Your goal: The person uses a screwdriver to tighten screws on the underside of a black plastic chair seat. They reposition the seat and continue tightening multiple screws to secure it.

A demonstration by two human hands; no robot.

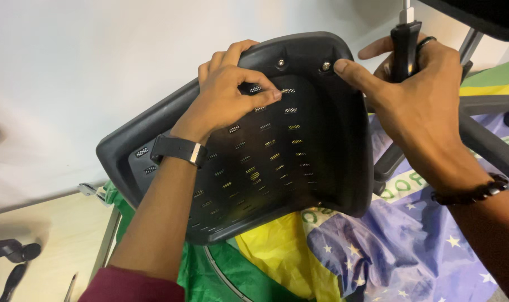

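Across the middle of the frame a black plastic chair back panel (299,168) with rows of small slots stands tilted, its curved rim toward the top, leaning over a green, yellow and blue starred flag cloth (332,251) that fills the lower right. Left of centre, the left hand (226,98) rests on the upper part of the panel, its thumb and forefinger pinched together on a small metal screw (284,90) held just at one of the slots, the other fingers curled over the rim. Its wrist carries a black wristband (179,150), and a dark red sleeve (134,285) shows at the bottom edge. At the upper right, the right hand (416,95) is wrapped around the black handle of a screwdriver (405,47), which points up toward the top edge; its thumb stretches left and touches the panel rim just beside a bolt (326,66), with a second bolt (280,62) a little further left. A dark bead bracelet (472,193) circles that wrist. Behind the right hand, black chair frame parts (489,140) cross the right edge. A white wall (86,67) fills the upper left, and a pale floor (47,240) shows at the lower left.
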